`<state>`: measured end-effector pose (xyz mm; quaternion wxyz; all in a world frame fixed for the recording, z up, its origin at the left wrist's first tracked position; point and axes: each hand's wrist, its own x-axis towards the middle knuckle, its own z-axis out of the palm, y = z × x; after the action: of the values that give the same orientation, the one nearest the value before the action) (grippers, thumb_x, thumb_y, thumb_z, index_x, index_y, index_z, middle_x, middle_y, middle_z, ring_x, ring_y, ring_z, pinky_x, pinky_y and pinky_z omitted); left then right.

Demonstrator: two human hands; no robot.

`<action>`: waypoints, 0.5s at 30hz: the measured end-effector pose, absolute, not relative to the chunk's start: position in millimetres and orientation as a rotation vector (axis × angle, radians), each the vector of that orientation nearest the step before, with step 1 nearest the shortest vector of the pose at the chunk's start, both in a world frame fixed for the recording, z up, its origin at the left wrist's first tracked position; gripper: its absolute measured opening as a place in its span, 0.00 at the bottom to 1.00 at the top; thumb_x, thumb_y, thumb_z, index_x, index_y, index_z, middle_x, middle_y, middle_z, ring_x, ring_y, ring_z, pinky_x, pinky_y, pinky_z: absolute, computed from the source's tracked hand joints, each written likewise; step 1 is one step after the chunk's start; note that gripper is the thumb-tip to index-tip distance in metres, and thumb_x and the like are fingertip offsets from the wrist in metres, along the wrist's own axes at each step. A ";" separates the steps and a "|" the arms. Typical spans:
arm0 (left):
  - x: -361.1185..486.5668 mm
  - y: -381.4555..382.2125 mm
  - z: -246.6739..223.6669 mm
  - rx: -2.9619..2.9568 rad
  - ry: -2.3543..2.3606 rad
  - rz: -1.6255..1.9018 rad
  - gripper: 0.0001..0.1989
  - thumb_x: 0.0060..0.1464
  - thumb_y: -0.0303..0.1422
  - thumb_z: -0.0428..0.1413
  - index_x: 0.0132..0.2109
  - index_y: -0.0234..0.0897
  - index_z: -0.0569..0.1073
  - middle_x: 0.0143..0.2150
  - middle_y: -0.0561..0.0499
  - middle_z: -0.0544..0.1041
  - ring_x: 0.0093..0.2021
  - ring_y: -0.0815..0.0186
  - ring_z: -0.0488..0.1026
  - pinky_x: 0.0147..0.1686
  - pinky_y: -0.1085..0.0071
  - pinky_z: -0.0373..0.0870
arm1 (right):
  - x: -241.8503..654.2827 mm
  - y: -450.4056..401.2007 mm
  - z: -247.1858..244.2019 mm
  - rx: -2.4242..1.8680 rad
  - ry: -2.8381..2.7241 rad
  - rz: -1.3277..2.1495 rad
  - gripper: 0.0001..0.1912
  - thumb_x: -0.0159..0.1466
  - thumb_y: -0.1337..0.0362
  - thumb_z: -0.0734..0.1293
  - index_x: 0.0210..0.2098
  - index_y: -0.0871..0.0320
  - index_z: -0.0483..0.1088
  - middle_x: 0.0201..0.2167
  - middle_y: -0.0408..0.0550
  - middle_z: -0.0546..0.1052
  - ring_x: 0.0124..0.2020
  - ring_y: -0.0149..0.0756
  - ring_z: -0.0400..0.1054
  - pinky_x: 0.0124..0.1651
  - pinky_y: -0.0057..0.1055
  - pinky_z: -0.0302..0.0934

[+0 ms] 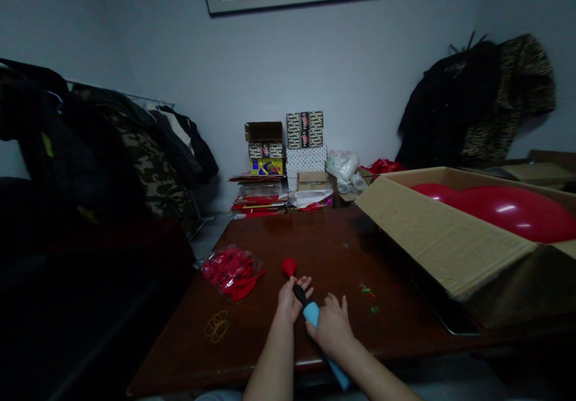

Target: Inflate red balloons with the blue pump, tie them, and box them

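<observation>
A small red balloon (pixel 289 266) sits on the black nozzle of a light blue hand pump (pixel 311 313). My left hand (pixel 293 296) is at the balloon's neck, its thumb and a finger against it while other fingers spread out to the right. My right hand (pixel 332 324) is wrapped round the pump's blue body, which slants down past the table's front edge. To the left lies a clear plastic bag of red balloons (pixel 230 271). Several yellow rubber bands (pixel 216 326) lie nearer on the brown table (pixel 252 341).
An open cardboard box (pixel 454 245) with large inflated red balloons (pixel 508 209) stands at the right. A dark flat object (pixel 450 317) lies beneath its edge. Small green and red scraps (pixel 366 290) lie right of my hands. Stacked boxes (pixel 306 149) stand behind the table.
</observation>
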<state>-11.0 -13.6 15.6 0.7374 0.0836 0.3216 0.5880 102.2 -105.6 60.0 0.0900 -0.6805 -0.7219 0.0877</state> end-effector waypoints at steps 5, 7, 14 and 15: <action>-1.3 -11.3 16.1 0.189 0.827 1.449 0.08 0.56 0.28 0.48 0.28 0.36 0.61 0.20 0.56 0.65 0.19 0.72 0.66 0.34 0.60 0.72 | 104.8 -117.4 68.4 -2.031 -2.195 0.239 0.28 0.54 0.50 0.58 0.44 0.65 0.71 0.51 0.63 0.68 0.59 0.51 0.51 0.62 0.48 0.28; 0.2 -10.9 17.3 0.165 0.859 1.487 0.09 0.56 0.28 0.47 0.27 0.36 0.60 0.18 0.58 0.62 0.16 0.74 0.61 0.32 0.63 0.72 | 108.9 -127.0 75.1 -2.030 -2.211 0.232 0.28 0.54 0.50 0.58 0.43 0.65 0.72 0.51 0.63 0.68 0.59 0.51 0.51 0.62 0.48 0.27; -0.9 -11.6 20.4 0.087 0.807 1.504 0.10 0.57 0.27 0.45 0.27 0.37 0.60 0.18 0.58 0.60 0.17 0.74 0.60 0.38 0.55 0.72 | 137.1 -171.4 95.7 -2.047 -2.309 0.279 0.26 0.56 0.51 0.58 0.42 0.65 0.73 0.52 0.64 0.67 0.60 0.52 0.50 0.62 0.49 0.27; -1.6 -11.9 20.0 0.081 0.795 1.504 0.10 0.57 0.27 0.45 0.27 0.37 0.60 0.18 0.58 0.60 0.17 0.74 0.59 0.39 0.55 0.72 | 141.2 -176.6 95.3 -2.029 -2.313 0.286 0.26 0.56 0.51 0.58 0.42 0.65 0.73 0.51 0.64 0.67 0.60 0.52 0.50 0.62 0.49 0.27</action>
<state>-1.6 -11.9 20.0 0.6589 0.0359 0.3512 0.6642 141.2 -176.6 95.3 0.0256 -0.6564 -0.7483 0.0925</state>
